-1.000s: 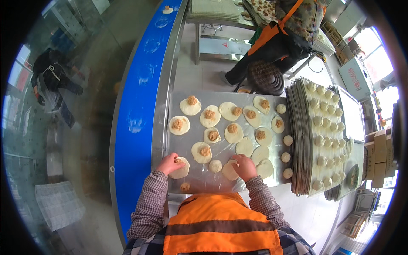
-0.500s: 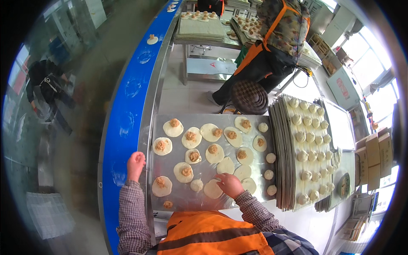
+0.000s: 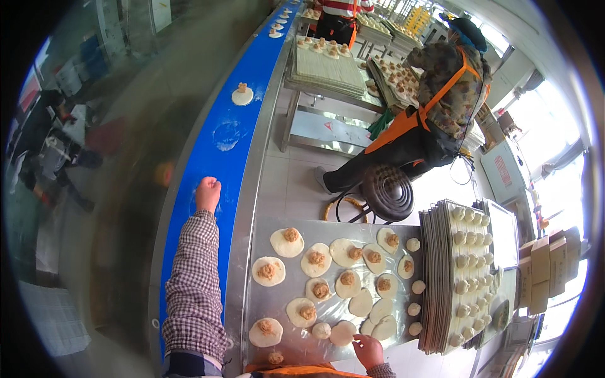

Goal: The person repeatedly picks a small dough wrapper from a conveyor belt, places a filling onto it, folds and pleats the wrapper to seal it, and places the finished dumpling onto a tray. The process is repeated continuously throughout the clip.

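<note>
The left hand (image 3: 207, 193) is curled into a loose fist, gripping nothing visible, resting on the blue conveyor belt (image 3: 208, 164) at the far left. The right hand (image 3: 368, 348) pinches the near edge of a flat dough round (image 3: 343, 332) lying on the steel tabletop (image 3: 328, 228). The dough looks soft, light and easily torn; lifting it by the rim seems best.
</note>
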Demonstrator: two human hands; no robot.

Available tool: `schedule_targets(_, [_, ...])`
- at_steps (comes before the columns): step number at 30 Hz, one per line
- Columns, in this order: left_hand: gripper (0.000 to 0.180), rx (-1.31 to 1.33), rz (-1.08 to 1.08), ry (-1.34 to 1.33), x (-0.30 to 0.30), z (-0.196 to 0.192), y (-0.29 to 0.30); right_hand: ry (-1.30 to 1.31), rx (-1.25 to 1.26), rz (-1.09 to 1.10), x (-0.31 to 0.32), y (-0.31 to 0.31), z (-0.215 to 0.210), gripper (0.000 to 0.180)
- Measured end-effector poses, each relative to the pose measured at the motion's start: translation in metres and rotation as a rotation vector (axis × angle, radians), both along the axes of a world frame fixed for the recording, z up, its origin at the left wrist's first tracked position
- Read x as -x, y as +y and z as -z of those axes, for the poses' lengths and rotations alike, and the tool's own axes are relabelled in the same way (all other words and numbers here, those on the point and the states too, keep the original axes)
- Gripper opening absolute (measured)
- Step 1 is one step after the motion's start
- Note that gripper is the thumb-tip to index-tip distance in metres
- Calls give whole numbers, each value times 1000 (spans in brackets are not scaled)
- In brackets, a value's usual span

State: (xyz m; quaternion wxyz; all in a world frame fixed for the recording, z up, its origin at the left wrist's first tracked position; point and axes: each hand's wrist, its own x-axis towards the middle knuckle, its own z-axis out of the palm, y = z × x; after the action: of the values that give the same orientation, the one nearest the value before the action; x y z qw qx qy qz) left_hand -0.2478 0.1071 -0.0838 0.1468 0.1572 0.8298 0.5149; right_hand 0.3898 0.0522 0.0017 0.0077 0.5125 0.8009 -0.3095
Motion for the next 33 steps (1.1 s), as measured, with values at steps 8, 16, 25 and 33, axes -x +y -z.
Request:
schedule_targets(8, [38,101,34,182,42,7,45,-122,31,156,4,-23,2,18])
schedule_targets(16, [51,92,16,200,79,0,84,-297,127,243,-13,-48,2,25])
schedule_targets(25, [60,199,66,476,75,-26,95,-344,163,332,-19,-49,10,25])
schedule_targets(33, [37,-42,212,350,68,-22,38,-271,102,221,-2,-37,12,18])
